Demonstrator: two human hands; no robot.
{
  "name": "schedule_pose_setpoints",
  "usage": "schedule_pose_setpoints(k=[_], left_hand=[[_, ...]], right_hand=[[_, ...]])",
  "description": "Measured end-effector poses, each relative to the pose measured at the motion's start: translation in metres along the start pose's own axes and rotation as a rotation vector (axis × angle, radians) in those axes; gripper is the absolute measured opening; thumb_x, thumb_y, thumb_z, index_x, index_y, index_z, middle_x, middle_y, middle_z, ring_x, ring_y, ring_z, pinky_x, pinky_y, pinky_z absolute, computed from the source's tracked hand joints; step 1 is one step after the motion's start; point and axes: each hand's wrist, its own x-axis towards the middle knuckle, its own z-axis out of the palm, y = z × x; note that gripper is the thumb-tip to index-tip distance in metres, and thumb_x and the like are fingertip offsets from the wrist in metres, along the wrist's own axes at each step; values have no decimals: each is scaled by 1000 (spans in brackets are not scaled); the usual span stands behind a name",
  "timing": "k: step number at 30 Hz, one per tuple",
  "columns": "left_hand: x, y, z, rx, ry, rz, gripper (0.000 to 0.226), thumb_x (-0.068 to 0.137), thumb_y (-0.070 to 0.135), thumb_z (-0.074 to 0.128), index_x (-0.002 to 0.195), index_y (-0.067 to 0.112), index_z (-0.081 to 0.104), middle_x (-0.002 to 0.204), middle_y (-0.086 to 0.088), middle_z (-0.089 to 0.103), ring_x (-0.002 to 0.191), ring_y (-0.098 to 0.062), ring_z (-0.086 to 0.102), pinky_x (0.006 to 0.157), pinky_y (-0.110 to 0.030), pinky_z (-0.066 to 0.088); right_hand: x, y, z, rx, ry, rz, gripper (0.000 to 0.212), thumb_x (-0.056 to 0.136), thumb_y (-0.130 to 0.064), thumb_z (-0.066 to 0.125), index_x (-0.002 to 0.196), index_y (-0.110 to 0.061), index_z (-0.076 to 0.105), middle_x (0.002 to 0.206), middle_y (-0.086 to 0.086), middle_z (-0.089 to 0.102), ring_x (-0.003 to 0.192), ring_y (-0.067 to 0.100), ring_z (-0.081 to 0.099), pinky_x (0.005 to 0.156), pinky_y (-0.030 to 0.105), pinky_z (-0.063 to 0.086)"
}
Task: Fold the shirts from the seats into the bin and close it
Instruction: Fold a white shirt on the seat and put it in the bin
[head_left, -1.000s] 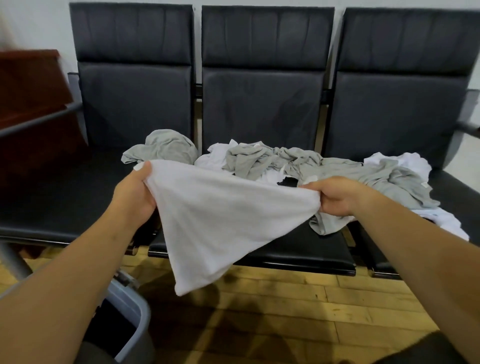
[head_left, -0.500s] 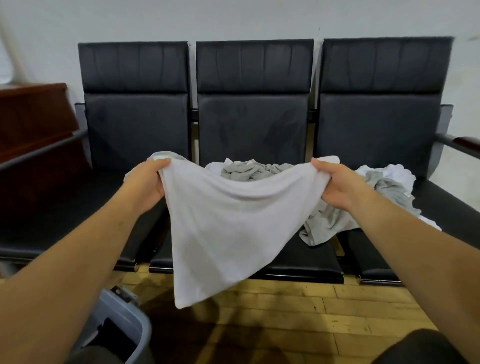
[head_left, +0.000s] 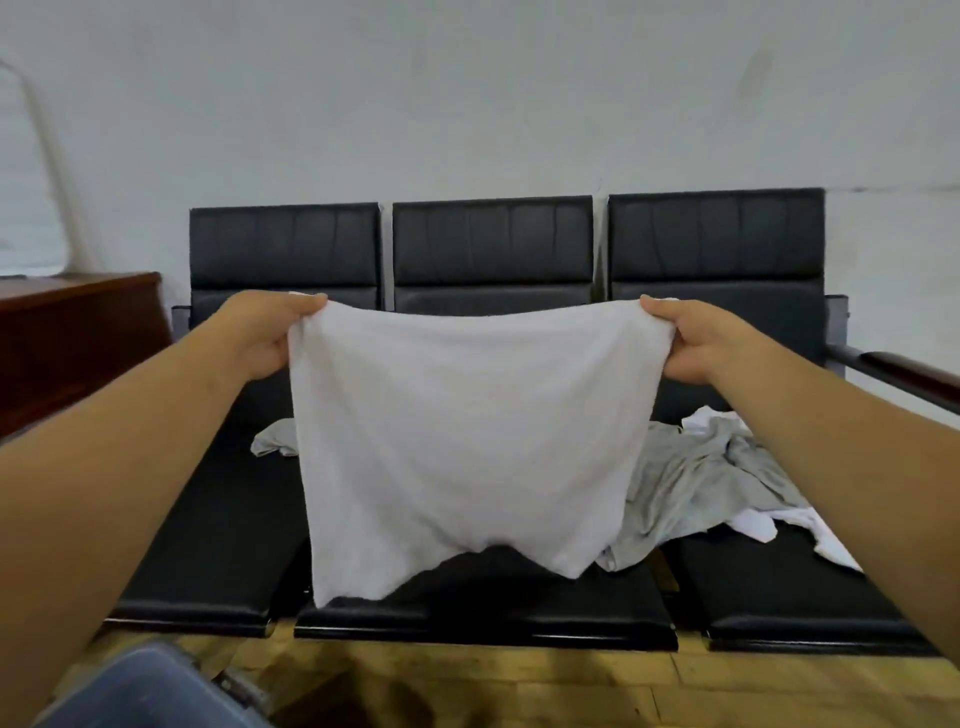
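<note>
A white shirt (head_left: 462, 431) hangs spread in front of me, above the middle black seat (head_left: 483, 608). My left hand (head_left: 265, 332) pinches its upper left corner and my right hand (head_left: 685, 338) pinches its upper right corner, so its top edge is stretched wide. Behind it on the seats lies a heap of grey shirts (head_left: 691, 478) and white shirts (head_left: 774, 525), partly hidden by the held shirt. A grey piece (head_left: 272, 444) peeks out at the left. The grey bin's rim (head_left: 150, 691) shows at the bottom left.
Three joined black seats (head_left: 769, 587) stand against a pale wall. A dark wooden cabinet (head_left: 72, 332) is at the left, and a wooden armrest (head_left: 904, 374) juts out at the right. Wooden floor (head_left: 571, 686) lies below the seats.
Both hands have lifted the white shirt higher and pulled its top edge wider apart. The view has tilted up, so the heap on the seats now sits lower in the frame.
</note>
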Motion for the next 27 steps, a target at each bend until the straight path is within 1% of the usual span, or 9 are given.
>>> schedule_pose_setpoints(k=[2, 4, 7, 12, 16, 19, 23, 25, 27], left_hand=[[-1, 4, 1, -79, -9, 5, 14, 96, 6, 60, 107, 3, 68, 115, -10, 69, 94, -21, 70, 73, -32, 56], [-5, 4, 0, -134, -34, -1, 19, 98, 4, 55, 115, 2, 64, 115, -11, 68, 93, -20, 69, 72, -31, 57], [-10, -1, -4, -127, -35, 2, 26, 98, 4, 56, 123, -1, 61, 118, -13, 68, 98, -22, 69, 75, -32, 57], [-9, -14, -19, 136, 65, 6, 37, 92, 12, 71, 127, 4, 61, 116, -13, 69, 100, -27, 68, 73, -37, 56], [-8, -22, -25, 284, 97, 32, 20, 92, 10, 70, 111, 5, 63, 106, -11, 66, 91, -22, 66, 67, -33, 55], [-7, -29, -25, 318, 123, 108, 23, 94, 8, 68, 114, 11, 58, 100, -7, 61, 86, -21, 65, 64, -31, 53], [1, -38, -27, 318, 24, 114, 9, 92, 6, 68, 100, 10, 70, 108, -9, 67, 96, -19, 65, 86, -35, 55], [8, -40, -28, 439, -29, 133, 21, 87, 5, 74, 107, 11, 70, 111, -8, 67, 102, -21, 64, 93, -35, 52], [18, -41, -26, 688, -23, 189, 32, 86, 5, 75, 117, 10, 70, 111, -5, 65, 103, -21, 60, 91, -33, 45]], right_hand=[[1, -3, -1, 17, -60, -24, 20, 100, -11, 53, 115, -1, 62, 99, 13, 76, 85, 25, 75, 67, 43, 61], [-3, -2, -1, -120, -78, -44, 23, 102, -14, 51, 122, -6, 59, 110, 13, 72, 96, 28, 71, 71, 51, 55], [-3, 3, -4, -356, 17, -55, 19, 101, -14, 55, 119, -11, 59, 105, 9, 68, 90, 24, 66, 65, 45, 54], [0, 3, -4, -313, 60, 46, 11, 92, -9, 69, 98, -1, 65, 98, 13, 69, 81, 22, 67, 51, 33, 59], [13, 8, -6, -316, 134, -56, 19, 88, -8, 73, 104, -1, 64, 101, 13, 67, 84, 23, 67, 60, 36, 56], [22, 12, -10, -265, 116, -69, 20, 89, -10, 72, 106, -3, 63, 105, 14, 68, 90, 22, 69, 64, 34, 58], [32, 15, -14, -332, -12, -58, 26, 92, 4, 63, 118, 5, 61, 114, 17, 67, 95, 24, 67, 63, 28, 62], [44, 16, -15, -462, 11, -89, 29, 91, 12, 59, 119, 6, 62, 119, 20, 64, 101, 27, 65, 76, 31, 61], [60, 17, -16, -639, 83, -162, 22, 88, 12, 64, 108, 4, 67, 117, 21, 64, 106, 31, 64, 87, 39, 57]])
